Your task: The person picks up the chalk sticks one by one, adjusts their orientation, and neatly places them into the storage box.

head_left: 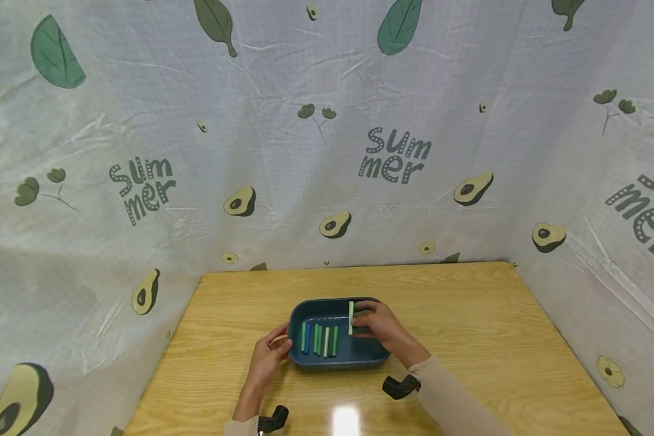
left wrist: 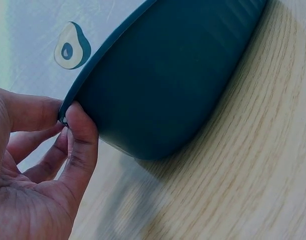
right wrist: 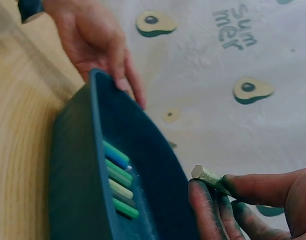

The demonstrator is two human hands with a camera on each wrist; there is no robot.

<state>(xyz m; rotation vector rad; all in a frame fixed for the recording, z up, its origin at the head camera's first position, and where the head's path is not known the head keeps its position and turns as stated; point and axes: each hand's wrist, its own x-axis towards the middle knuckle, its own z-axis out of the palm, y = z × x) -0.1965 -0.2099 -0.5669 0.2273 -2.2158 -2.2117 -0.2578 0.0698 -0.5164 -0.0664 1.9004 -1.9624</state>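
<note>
A dark teal-blue oblong tray [head_left: 349, 364] rests on the table. My left hand [head_left: 267, 358] pinches the rim at its left end, thumb and fingers on either side of the edge [left wrist: 80, 82]. Over the tray's right part, my right hand [head_left: 384, 327] holds a pale green chalk stick [head_left: 351, 318] upright between thumb and fingers. Its blunt end [right wrist: 198, 172] shows close up in the right wrist view, and green dust stains those fingers. Several chalk sticks stand side by side in the tray's left half: green ones [head_left: 335, 341], a blue one [head_left: 307, 338] and a pale yellow-green one [head_left: 326, 342].
The wooden table [head_left: 447, 303] extends around the tray on all sides. White sheeting [head_left: 283, 151] printed with avocados and leaves hangs behind the table and along both sides. Each wrist carries a black camera mount [head_left: 400, 387]. A bright reflection lies on the front tabletop.
</note>
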